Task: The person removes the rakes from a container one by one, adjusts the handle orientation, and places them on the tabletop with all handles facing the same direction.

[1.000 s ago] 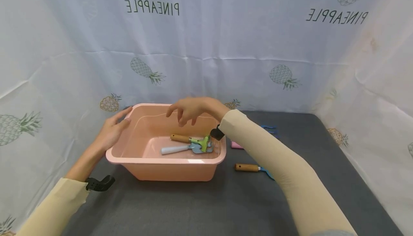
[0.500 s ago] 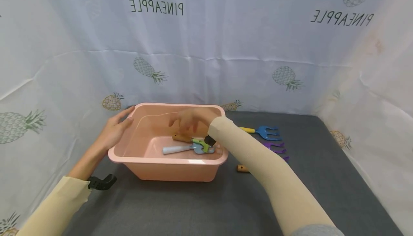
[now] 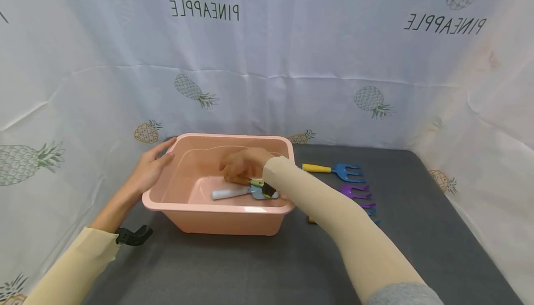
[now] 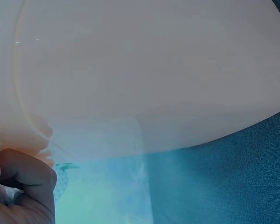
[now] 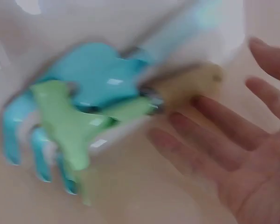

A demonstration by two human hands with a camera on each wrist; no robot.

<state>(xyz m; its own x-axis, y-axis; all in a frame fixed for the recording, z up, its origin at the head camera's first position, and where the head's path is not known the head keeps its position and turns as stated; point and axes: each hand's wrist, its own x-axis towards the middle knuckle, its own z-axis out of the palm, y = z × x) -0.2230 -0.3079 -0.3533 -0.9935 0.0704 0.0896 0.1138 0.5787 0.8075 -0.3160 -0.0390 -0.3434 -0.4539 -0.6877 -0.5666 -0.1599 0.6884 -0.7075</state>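
Observation:
My left hand (image 3: 148, 170) grips the left rim of a pink plastic basin (image 3: 217, 221); in the left wrist view its curled fingers (image 4: 28, 170) show at the basin's edge. Inside the basin lies a green-headed hand hoe (image 5: 65, 126) with a wooden handle, across a light-blue hand fork (image 5: 93, 70) with a whitish handle. My right hand (image 3: 242, 160) is lowered into the basin above the hoe. In the right wrist view its fingers are spread and loosely bent, with fingertips close beside the wooden handle. Whether they touch it I cannot tell.
Right of the basin, a blue hand fork with a yellow handle (image 3: 317, 168) lies on the dark table (image 3: 217, 272). A purple hand fork (image 3: 352, 191) and another blue tool (image 3: 370, 212) are partly hidden by my right sleeve. A pineapple-print curtain (image 3: 267, 105) surrounds the table.
My right hand has gone down into the basin, toward the hoe's wooden handle. My left hand stays on the rim. The head view has shifted slightly, and more tools show on the right.

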